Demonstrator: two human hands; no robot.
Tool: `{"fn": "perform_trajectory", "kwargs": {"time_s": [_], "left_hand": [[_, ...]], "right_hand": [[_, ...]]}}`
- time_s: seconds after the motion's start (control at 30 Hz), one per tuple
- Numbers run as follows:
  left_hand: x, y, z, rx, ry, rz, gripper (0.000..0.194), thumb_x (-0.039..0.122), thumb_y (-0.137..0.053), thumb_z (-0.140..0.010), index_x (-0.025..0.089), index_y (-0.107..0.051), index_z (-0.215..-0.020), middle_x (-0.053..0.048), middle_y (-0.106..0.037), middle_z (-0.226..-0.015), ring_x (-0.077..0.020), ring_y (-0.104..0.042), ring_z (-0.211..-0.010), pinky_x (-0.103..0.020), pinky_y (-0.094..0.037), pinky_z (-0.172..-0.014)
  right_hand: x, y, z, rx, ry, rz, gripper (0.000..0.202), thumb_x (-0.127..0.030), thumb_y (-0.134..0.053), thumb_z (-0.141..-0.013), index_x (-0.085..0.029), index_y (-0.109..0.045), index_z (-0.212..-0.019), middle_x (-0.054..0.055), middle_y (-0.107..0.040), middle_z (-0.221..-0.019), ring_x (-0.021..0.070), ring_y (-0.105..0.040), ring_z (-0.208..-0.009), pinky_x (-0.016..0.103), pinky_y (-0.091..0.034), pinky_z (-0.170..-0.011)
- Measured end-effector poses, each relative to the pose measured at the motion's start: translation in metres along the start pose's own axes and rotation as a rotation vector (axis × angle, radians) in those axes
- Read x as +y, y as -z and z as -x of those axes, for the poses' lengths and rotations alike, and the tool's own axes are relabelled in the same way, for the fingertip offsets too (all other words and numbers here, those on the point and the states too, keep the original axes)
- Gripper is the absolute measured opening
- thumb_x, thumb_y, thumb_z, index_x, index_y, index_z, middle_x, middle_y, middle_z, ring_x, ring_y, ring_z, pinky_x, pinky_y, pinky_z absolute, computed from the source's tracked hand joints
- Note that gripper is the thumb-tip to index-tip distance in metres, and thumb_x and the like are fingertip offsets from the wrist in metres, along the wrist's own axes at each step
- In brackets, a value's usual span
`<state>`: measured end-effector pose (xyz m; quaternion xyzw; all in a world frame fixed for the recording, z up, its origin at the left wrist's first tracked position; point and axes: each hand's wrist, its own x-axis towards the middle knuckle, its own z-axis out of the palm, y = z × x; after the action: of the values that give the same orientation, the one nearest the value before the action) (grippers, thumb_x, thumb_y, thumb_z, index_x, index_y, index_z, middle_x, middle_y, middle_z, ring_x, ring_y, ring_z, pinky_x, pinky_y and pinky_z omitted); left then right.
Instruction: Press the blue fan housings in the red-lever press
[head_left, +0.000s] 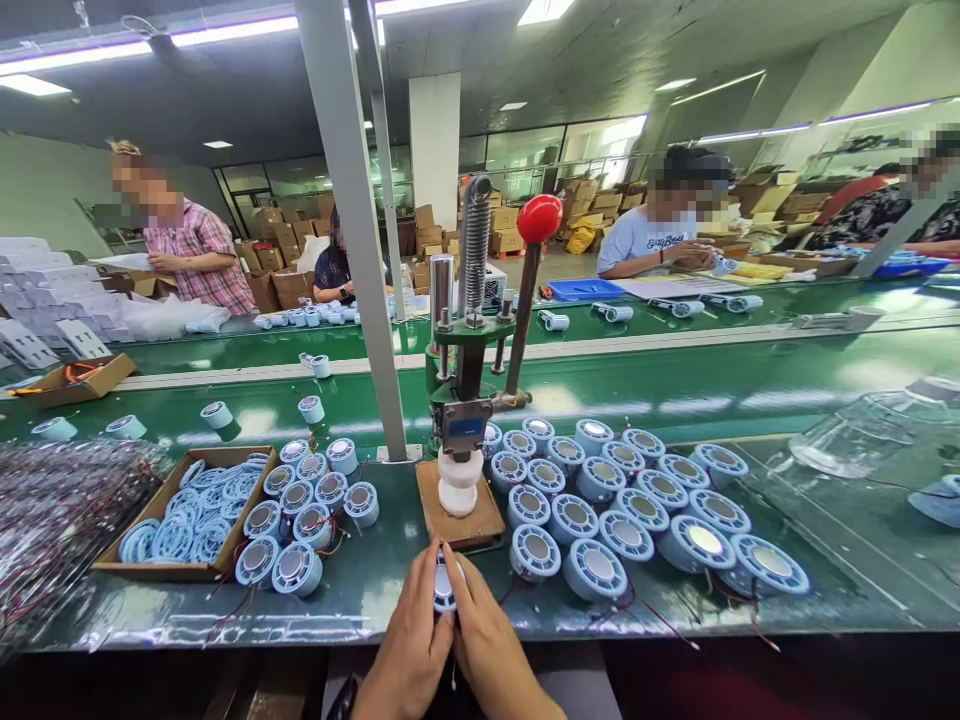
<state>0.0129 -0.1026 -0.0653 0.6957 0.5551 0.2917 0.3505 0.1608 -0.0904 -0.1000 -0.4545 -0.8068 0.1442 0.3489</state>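
Note:
A small light-blue round part with a silvery centre (445, 585) is held between my two hands at the table's front edge. My left hand (412, 620) is closed on its left side, and my right hand (478, 615) closes on its right side. The fingertips of both hands nearly meet over it. Just beyond them stands a hand press (465, 425) with a red ball handle (540, 218). White round blocks (459, 485) sit under its ram, above a brown base board (487, 520).
Several blue round parts (536, 545) stand right of the press, others (296, 568) to its left. A cardboard box (169, 571) holds blue rings. Behind runs a green conveyor (712, 360) with parts on it. A grey post (360, 230) rises left of the press. People work beyond.

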Motion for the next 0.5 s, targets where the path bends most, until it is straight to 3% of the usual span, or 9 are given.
{"fn": "perform_trajectory", "kwargs": {"time_s": [0.1,0.17,0.3,0.37,0.43,0.5], "left_hand": [[-0.007,-0.014,0.001,0.108,-0.017,0.020,0.064,0.022,-0.048,-0.087,0.014,-0.037,-0.150,-0.016,-0.041,-0.155,-0.0279,-0.040,-0.144,-0.049,-0.034,-0.120],[-0.003,-0.009,-0.003,0.149,0.001,0.039,0.065,0.019,-0.055,-0.077,0.013,-0.048,-0.141,-0.016,-0.054,-0.144,-0.0299,-0.051,-0.134,-0.048,-0.040,-0.116],[0.020,0.031,-0.028,0.235,0.027,0.059,0.057,0.018,-0.061,-0.066,0.015,-0.062,-0.123,-0.011,-0.071,-0.120,-0.0287,-0.066,-0.111,-0.043,-0.050,-0.103],[0.032,0.052,-0.050,0.274,0.000,0.078,0.055,0.019,-0.062,-0.065,0.016,-0.063,-0.120,-0.009,-0.073,-0.114,-0.0272,-0.068,-0.104,-0.040,-0.052,-0.098],[0.039,0.066,-0.075,0.278,-0.034,0.119,0.054,0.019,-0.064,-0.064,0.016,-0.064,-0.118,-0.007,-0.075,-0.108,-0.0257,-0.068,-0.098,-0.038,-0.052,-0.093],[0.041,0.071,-0.097,0.263,-0.060,0.163,0.052,0.018,-0.066,-0.062,0.016,-0.066,-0.115,-0.006,-0.075,-0.103,-0.0243,-0.068,-0.092,-0.037,-0.052,-0.090]], "right_hand": [[-0.004,0.045,-0.017,-0.129,0.125,0.091,0.087,0.000,-0.045,-0.073,-0.019,-0.028,-0.155,0.014,-0.054,-0.140,0.0248,-0.056,-0.128,0.036,-0.056,-0.100],[-0.015,0.099,-0.047,-0.076,0.219,0.139,0.083,-0.005,-0.050,-0.075,-0.020,-0.031,-0.154,0.014,-0.052,-0.142,0.0269,-0.054,-0.129,0.039,-0.056,-0.099],[-0.049,0.231,-0.149,0.403,0.393,0.280,0.057,-0.021,-0.055,-0.089,-0.020,-0.044,-0.145,0.014,-0.054,-0.136,0.0293,-0.050,-0.130,0.052,-0.048,-0.106],[-0.061,0.278,-0.210,0.594,0.415,0.296,0.049,-0.025,-0.058,-0.089,-0.014,-0.053,-0.136,0.016,-0.058,-0.129,0.0302,-0.052,-0.125,0.053,-0.044,-0.106],[-0.065,0.300,-0.264,0.673,0.371,0.192,0.033,-0.024,-0.055,-0.090,-0.014,-0.061,-0.121,0.011,-0.065,-0.109,0.0245,-0.062,-0.106,0.047,-0.047,-0.099],[-0.062,0.298,-0.302,0.672,0.296,0.032,0.022,-0.023,-0.042,-0.095,-0.016,-0.063,-0.099,0.004,-0.065,-0.083,0.0163,-0.065,-0.078,0.037,-0.051,-0.087]]}}
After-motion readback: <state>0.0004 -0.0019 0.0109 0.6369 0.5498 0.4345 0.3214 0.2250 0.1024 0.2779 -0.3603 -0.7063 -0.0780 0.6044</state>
